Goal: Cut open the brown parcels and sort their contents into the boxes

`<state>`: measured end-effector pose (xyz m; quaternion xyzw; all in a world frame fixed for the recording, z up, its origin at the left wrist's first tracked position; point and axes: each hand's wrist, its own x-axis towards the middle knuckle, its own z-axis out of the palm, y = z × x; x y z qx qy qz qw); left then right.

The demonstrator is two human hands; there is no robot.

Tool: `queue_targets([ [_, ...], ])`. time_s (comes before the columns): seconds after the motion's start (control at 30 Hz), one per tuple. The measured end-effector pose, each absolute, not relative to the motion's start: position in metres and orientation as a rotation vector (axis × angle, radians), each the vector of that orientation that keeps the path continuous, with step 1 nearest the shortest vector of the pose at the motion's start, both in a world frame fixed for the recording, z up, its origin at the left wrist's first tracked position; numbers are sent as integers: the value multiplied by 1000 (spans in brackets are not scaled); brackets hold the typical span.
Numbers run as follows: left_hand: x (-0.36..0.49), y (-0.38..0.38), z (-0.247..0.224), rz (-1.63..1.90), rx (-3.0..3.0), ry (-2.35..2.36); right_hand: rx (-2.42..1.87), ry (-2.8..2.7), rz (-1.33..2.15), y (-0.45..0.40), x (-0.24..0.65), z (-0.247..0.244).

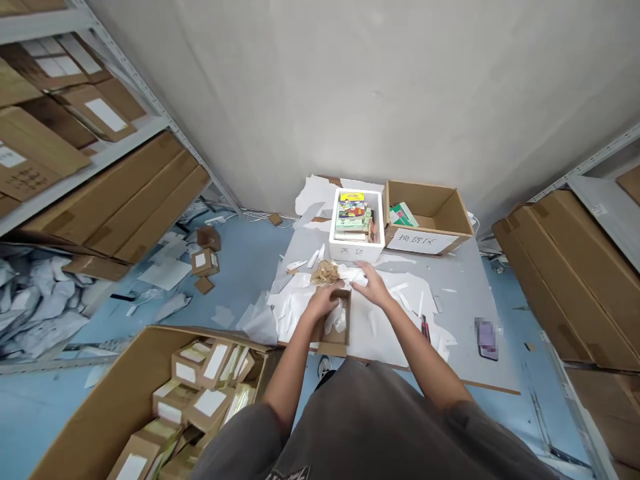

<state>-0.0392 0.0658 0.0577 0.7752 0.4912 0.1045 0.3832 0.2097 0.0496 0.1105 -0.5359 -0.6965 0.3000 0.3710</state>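
A small open cardboard box point(334, 349) sits at the table's near edge, with crumpled clear plastic point(341, 316) inside. My left hand point(323, 301) grips the box's far left rim, fingers bent over the edge. Just right of the box's far end, my right hand point(371, 285) is open, thumb and fingers apart, over white paper scraps. Whether its fingertips touch a scrap I cannot tell. Beyond my left hand lies a wad of crumpled brown tape point(325, 272).
A white foam bin point(356, 252) of small boxes and a larger carton point(433, 241) stand at the back. A red-and-black cutter point(425, 329) and a phone point(487, 339) lie rightward. A big carton point(95, 417) of parcels stands front left. Shelves point(150, 123) flank the table.
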Motion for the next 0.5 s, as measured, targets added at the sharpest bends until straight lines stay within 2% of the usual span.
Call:
queue_targets([
  [0.1,-76,9,30,-59,2039,1289,-1385,-1966,926,0,147,71],
  [0.2,-95,-34,13,-214,2077,1272,-1515,-2116,1103,-46,116,33],
  [0.37,-102,-70,-12,-140,2112,1241,-1872,-2242,1045,-97,123,-15],
  [0.5,-97,-81,-29,8,2062,1259,-1956,-2244,941,-122,136,-38],
])
